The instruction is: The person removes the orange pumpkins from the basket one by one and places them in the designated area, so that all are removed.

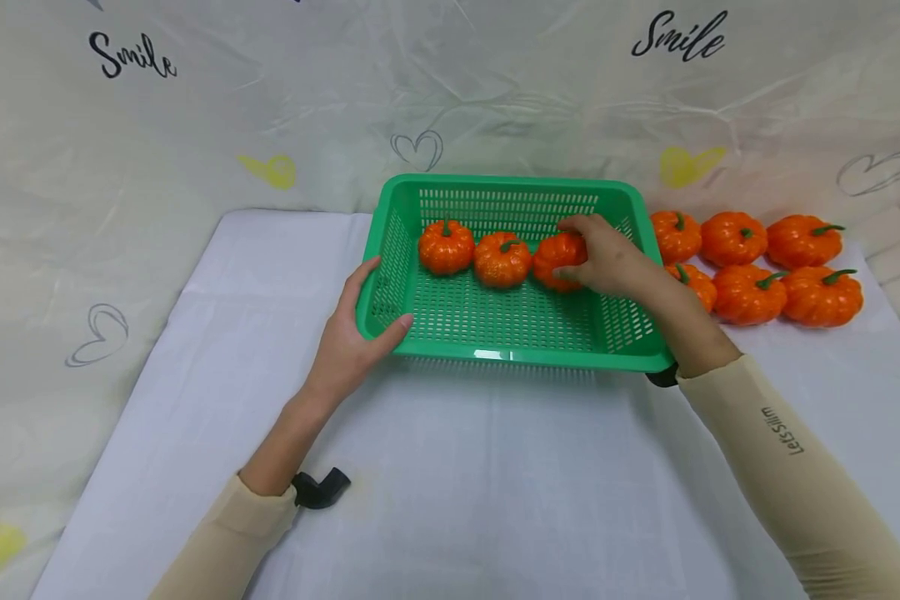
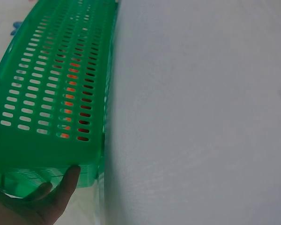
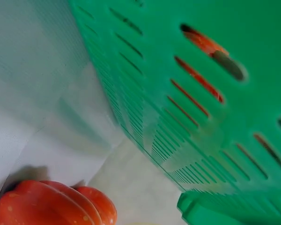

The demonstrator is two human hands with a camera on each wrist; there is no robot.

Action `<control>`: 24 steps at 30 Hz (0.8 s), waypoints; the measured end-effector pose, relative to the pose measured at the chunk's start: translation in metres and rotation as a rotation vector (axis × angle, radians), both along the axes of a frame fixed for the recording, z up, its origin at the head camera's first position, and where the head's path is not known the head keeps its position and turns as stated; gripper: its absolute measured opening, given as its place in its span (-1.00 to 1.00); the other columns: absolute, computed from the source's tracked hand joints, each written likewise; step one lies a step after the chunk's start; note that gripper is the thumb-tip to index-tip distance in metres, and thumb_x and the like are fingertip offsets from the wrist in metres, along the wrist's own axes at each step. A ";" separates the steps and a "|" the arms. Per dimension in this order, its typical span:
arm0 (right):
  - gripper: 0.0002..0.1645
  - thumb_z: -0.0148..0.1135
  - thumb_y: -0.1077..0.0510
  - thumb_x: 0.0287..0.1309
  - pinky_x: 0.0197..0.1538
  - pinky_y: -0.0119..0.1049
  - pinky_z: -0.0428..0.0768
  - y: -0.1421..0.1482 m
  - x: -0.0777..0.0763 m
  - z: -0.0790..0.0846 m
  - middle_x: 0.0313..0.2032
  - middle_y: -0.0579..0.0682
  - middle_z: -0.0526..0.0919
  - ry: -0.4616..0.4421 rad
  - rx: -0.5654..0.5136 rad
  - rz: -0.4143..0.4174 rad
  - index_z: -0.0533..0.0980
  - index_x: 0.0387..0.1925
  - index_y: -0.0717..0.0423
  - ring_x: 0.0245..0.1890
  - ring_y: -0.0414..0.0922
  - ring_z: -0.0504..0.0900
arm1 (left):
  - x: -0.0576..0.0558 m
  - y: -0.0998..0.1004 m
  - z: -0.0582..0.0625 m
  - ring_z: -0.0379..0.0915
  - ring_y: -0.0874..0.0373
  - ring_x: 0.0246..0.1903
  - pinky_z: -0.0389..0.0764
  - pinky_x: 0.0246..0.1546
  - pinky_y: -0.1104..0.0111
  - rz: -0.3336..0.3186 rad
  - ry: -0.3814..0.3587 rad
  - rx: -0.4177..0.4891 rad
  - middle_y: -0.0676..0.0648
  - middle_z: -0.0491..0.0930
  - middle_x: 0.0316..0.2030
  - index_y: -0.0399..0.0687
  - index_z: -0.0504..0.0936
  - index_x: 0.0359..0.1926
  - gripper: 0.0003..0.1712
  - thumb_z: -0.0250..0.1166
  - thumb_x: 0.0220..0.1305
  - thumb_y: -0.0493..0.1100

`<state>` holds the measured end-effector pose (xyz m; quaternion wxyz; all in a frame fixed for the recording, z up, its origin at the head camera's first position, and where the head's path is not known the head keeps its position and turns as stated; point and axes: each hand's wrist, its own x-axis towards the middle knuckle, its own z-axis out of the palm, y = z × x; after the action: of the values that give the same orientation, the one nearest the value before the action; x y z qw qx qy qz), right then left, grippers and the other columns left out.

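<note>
A green plastic basket (image 1: 495, 358) with slotted walls stands on the white-covered table. At its left end my left hand (image 1: 348, 346) holds the rim, thumb over the front corner and fingers along the outer side. The left wrist view shows that hand (image 2: 54, 199) low against the basket's wall (image 2: 47, 150). Inside the basket, my right hand (image 1: 607, 254) grips a small orange pumpkin (image 1: 555, 262), thumb and fingers around its right side. To the left of it lie a middle pumpkin (image 1: 502, 262) and a left pumpkin (image 1: 447, 248). The right wrist view has the basket's slotted wall (image 3: 178, 117), with the hand out of sight.
Right of the basket, several more pumpkins sit in two rows, among them a front one (image 1: 822, 297) and a back one (image 1: 802, 242). My right forearm partly covers a front-row pumpkin (image 1: 693, 285). Behind the table hangs a printed white sheet (image 1: 330, 100).
</note>
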<state>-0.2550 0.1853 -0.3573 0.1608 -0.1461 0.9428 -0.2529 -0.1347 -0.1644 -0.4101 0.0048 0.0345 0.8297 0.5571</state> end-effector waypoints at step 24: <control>-0.11 0.49 0.08 0.18 0.26 0.19 0.58 -0.002 0.006 -0.002 0.30 0.35 0.44 -0.008 -0.081 -0.062 0.21 0.39 0.26 0.17 0.23 0.52 | 0.001 0.001 0.000 0.14 0.03 0.53 0.27 0.50 -0.16 -0.007 0.006 0.001 0.11 0.08 0.63 0.58 0.05 0.59 -0.04 0.38 0.31 0.17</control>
<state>-0.2494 0.1829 -0.3595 0.1506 -0.1225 0.9352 -0.2963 -0.1339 -0.1635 -0.4100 0.0039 0.0390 0.8292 0.5576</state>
